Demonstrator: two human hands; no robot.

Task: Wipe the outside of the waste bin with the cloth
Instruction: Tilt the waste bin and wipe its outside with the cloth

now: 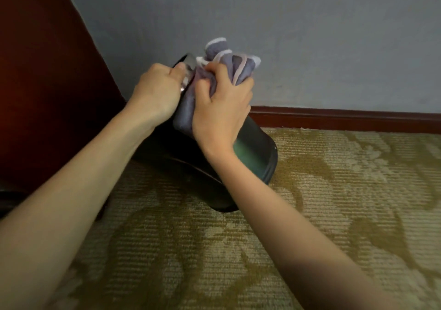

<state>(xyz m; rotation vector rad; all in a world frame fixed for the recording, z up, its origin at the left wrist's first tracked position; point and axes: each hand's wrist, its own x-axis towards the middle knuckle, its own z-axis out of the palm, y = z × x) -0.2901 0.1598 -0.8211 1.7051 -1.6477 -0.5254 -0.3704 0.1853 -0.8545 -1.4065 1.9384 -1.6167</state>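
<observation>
Head view: fingers (243,87) of the right hand (222,109) curl tight round a bunched purple cloth (229,64), pressing it against the upper side of the dark waste bin (255,152) at centre frame. Just left of the cloth, the left hand (155,92) clamps its fingers on the bin's rim. The bin sits tilted on patterned carpet (334,214), rim toward the grey wall (310,35). A red-brown skirting board (334,116) runs right; dark red furniture (43,83) fills the upper left.

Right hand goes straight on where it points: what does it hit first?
Past the cloth it grips, the right hand points along the bin toward the grey wall; likely that first, depth unclear.
</observation>
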